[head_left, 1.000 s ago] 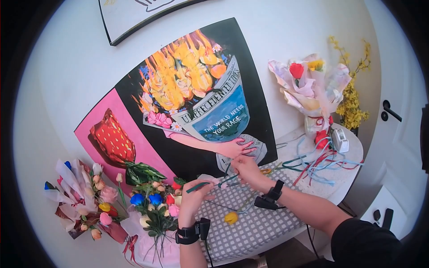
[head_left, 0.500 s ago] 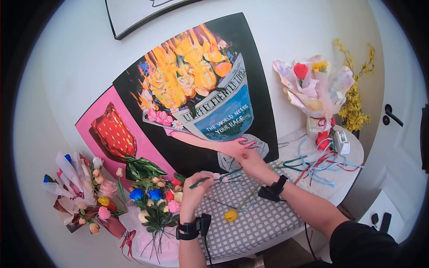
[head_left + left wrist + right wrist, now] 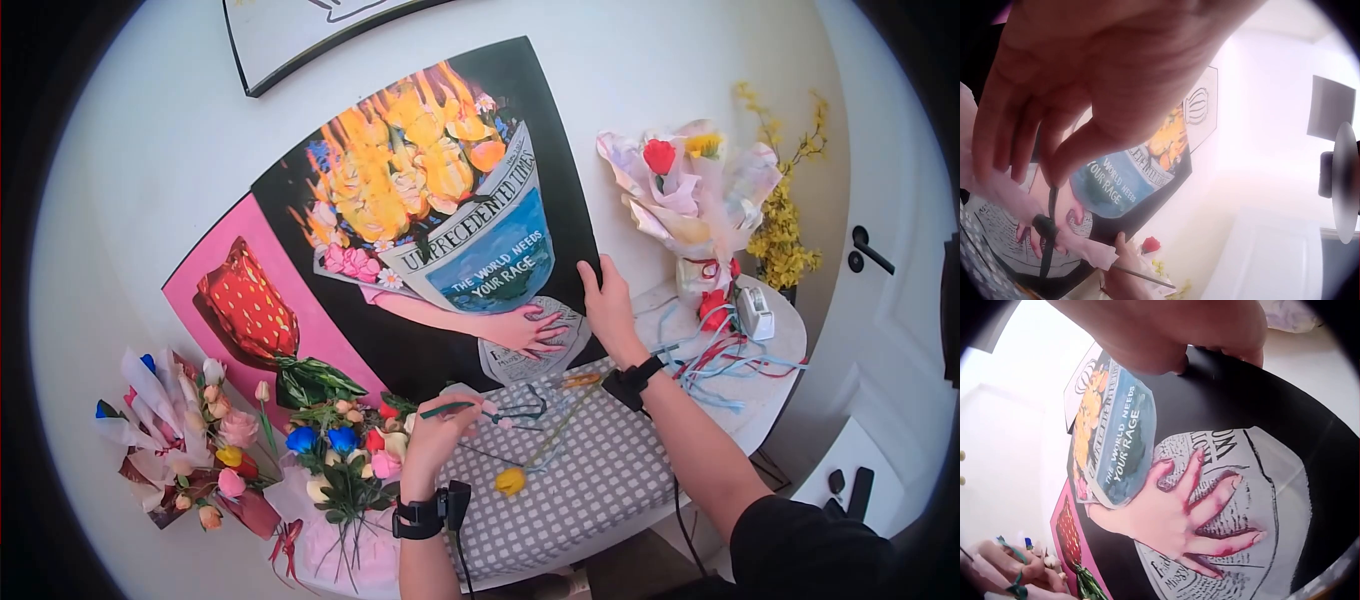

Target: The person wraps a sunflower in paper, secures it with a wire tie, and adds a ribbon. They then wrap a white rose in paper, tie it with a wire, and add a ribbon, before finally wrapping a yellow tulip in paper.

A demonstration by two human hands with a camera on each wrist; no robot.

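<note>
My left hand [image 3: 437,432] pinches a dark green ribbon [image 3: 1052,203] between thumb and finger, low over the table. The ribbon is knotted round a pink paper wrapping [image 3: 1092,250] with a thin stem sticking out of its end. The remaining fingers lie against this wrapping. To the right, my right hand [image 3: 612,312] grips the edge of the black painting [image 3: 590,215] that leans on the wall. In the right wrist view its thumb lies on the front face, while the other fingers go over the edge and are partly hidden behind it.
A yellow tulip [image 3: 510,481] lies on the checked cloth [image 3: 570,500]. Flower bunches [image 3: 345,470] stand at the left. Loose ribbons [image 3: 725,375] and a white tape dispenser [image 3: 756,313] lie at the right, beside a wrapped bouquet [image 3: 695,200].
My right hand has let go of the ribbon, moved right and up, and taken hold of the painting's edge. The left hand stays with the ribbon and wrapping.
</note>
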